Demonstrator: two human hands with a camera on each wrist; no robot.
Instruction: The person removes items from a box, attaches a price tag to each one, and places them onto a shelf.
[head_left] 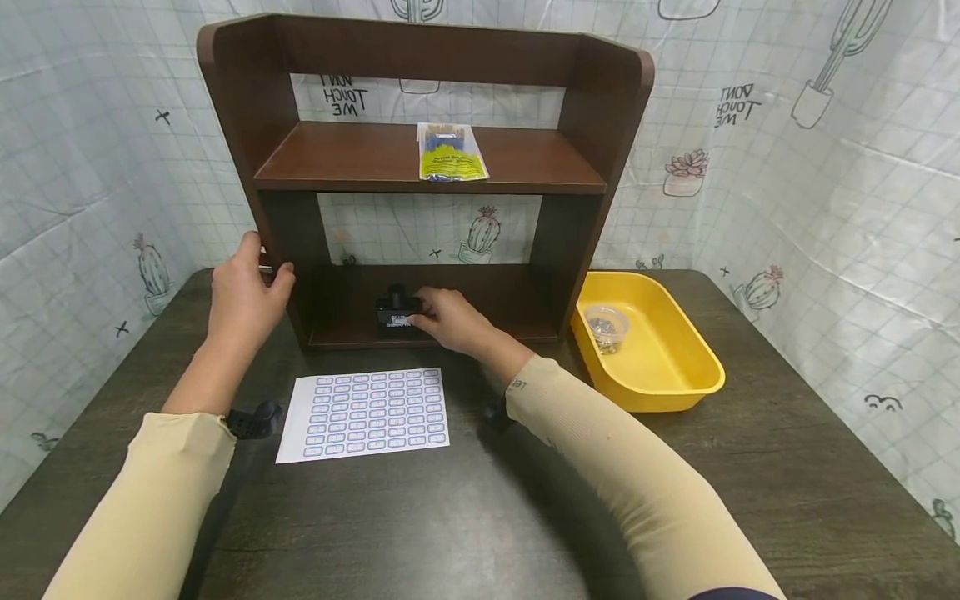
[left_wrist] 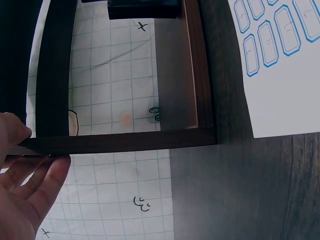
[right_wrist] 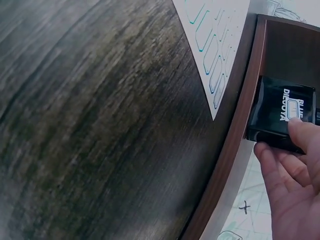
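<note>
A dark brown two-tier shelf [head_left: 430,185] stands on the table. My left hand [head_left: 246,287] holds its left side panel [left_wrist: 125,142], with the thumb on one side and the fingers on the other. On the lower shelf board sits a small black squarish bottle [head_left: 392,317] with a black cap, white lettering and a small blue-edged sticker [right_wrist: 294,109]. My right hand [head_left: 455,320] grips this bottle from its right side, thumb at the sticker. A white sheet of blue-edged stickers [head_left: 365,414] lies in front of the shelf.
A yellow tray [head_left: 678,350] stands right of the shelf, with a clear round tub [head_left: 606,327] of small metallic bits in it. A packet of brushes [head_left: 452,152] lies on the upper board. Patterned sheeting [head_left: 847,217] hangs around the table.
</note>
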